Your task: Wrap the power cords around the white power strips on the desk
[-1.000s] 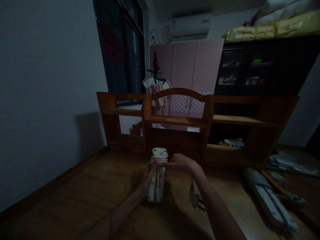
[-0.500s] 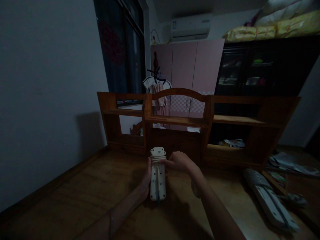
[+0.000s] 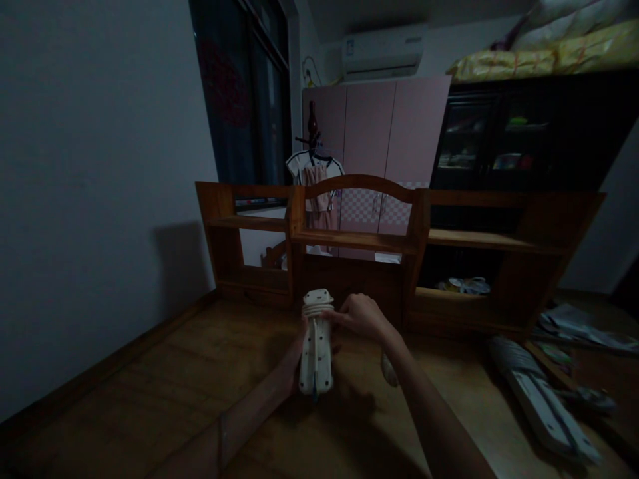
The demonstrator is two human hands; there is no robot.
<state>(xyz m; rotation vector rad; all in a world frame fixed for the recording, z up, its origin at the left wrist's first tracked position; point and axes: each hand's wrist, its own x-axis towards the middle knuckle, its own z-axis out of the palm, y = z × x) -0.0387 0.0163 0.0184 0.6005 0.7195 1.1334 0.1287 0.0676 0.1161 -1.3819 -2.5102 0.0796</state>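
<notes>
A white power strip [image 3: 323, 359] is raised over the wooden table with its screw-dotted back toward me. My left hand [image 3: 295, 362] wraps round it from the left side, partly hidden behind it. Several turns of white cord [image 3: 315, 310] circle the strip near its far end. My right hand [image 3: 362, 314] is closed, its fingertips at the right side of these turns, apparently pinching the cord. A pale plug-like end [image 3: 388, 370] shows just below my right wrist; how it joins the cord is hidden.
On the right side of the table [image 3: 200, 386] lies another white power strip [image 3: 544, 406] with grey cord wound round one end. A wooden shelf rack [image 3: 357, 243] stands along the table's back. The white wall [image 3: 100, 199] borders the left, and papers [image 3: 589, 326] lie at far right.
Both hands and the power strip have risen slightly. My right hand has shifted a little up and to the right, still at the cord turns.
</notes>
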